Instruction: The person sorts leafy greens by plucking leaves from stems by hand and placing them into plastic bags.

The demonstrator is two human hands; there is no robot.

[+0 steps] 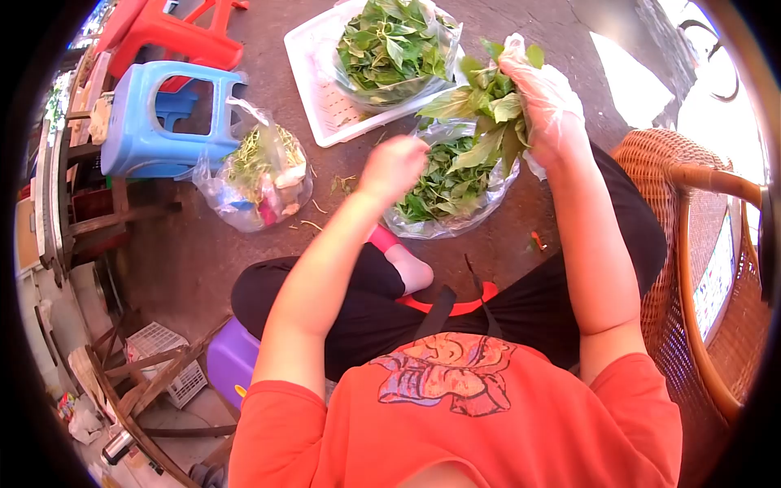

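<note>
A bunch of green leafy stems is held in my right hand, which wears a thin clear plastic glove. My left hand, slightly blurred, is closed just left of an open plastic bag of green leaves; what its fingers hold, if anything, is too small to make out. Above that bag, a white perforated tray bears a second clear bag full of picked leaves. Further left on the ground, another clear bag contains thin stems and colourful scraps.
A blue plastic stool and a red stool are at the upper left. Wooden frames and a white basket lie at the lower left, near a purple seat. On the right is a wicker chair. Stem scraps lie on the ground.
</note>
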